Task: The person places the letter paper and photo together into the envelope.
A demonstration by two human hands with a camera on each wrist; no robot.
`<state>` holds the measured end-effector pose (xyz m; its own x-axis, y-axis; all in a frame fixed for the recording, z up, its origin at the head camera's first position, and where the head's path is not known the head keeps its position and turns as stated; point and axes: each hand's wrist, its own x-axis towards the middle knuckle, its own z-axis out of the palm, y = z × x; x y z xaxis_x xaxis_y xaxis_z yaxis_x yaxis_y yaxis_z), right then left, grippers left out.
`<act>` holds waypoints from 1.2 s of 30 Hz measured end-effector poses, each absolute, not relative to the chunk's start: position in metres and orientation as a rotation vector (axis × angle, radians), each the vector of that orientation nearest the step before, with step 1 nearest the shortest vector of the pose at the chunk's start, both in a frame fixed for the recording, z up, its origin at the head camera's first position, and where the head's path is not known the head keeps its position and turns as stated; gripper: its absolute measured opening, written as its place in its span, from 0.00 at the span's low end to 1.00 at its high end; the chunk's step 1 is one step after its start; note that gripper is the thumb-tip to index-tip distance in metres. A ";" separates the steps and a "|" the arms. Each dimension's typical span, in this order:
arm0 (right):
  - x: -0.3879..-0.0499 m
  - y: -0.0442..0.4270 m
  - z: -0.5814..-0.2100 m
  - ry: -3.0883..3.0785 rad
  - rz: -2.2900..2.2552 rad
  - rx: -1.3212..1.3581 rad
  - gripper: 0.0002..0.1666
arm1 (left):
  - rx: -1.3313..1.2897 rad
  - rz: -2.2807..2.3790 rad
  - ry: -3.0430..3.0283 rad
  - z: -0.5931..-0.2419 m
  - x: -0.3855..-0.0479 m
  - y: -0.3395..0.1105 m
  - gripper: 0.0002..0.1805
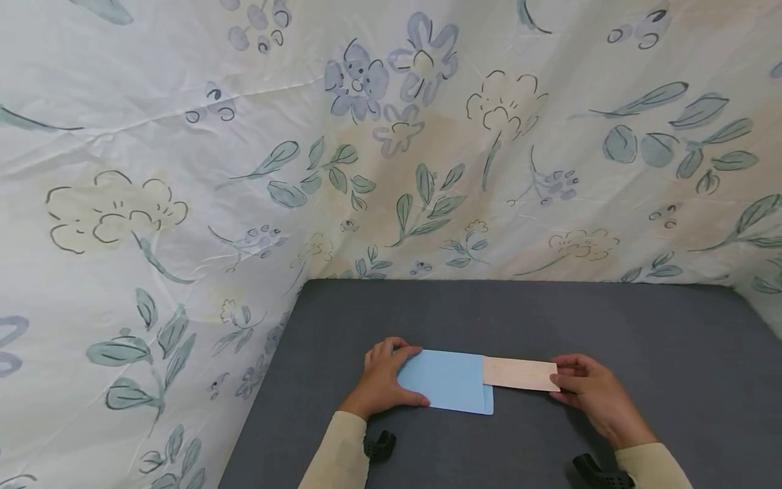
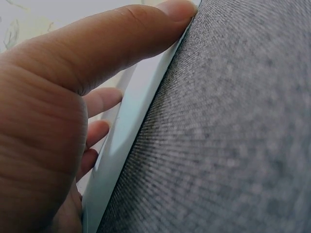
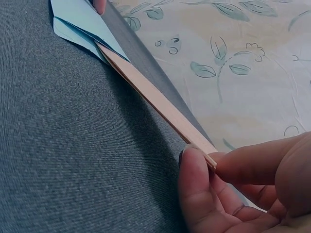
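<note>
A light blue envelope lies on the grey surface, its opening facing right. My left hand holds its left end, thumb along the near edge and fingers at the far edge. A pale pinkish, layered strip of folded paper sits partly inside the envelope's right end; the inserted part is hidden. At the strip's outer end, my right hand pinches it between thumb and fingers. In the right wrist view, the folded paper slants up from the fingertips into the parted envelope mouth.
A dark grey cloth-like tabletop spreads around both hands. Floral fabric hangs behind it and along the left side. A black wrist strap is on the left wrist, another black strap on the right.
</note>
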<state>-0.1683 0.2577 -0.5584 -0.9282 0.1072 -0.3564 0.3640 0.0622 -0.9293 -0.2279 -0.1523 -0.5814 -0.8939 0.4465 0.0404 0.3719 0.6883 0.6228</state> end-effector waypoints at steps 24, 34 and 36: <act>-0.181 0.250 -0.554 2.158 -1.949 0.447 0.26 | 0.661 1.009 2.780 -0.578 -0.229 -0.146 0.53; -0.184 0.244 -0.556 2.169 -1.938 0.465 0.26 | 0.656 1.006 2.778 -0.578 -0.230 -0.147 0.53; -0.184 0.242 -0.555 2.170 -1.936 0.473 0.26 | 0.655 1.005 2.777 -0.577 -0.230 -0.146 0.53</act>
<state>-0.1844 0.2417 -0.5555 -0.9300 0.1069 -0.3517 0.3616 0.0935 -0.9276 -0.2299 -0.1464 -0.5773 -0.8999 0.4347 0.0365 0.3573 0.6866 0.6332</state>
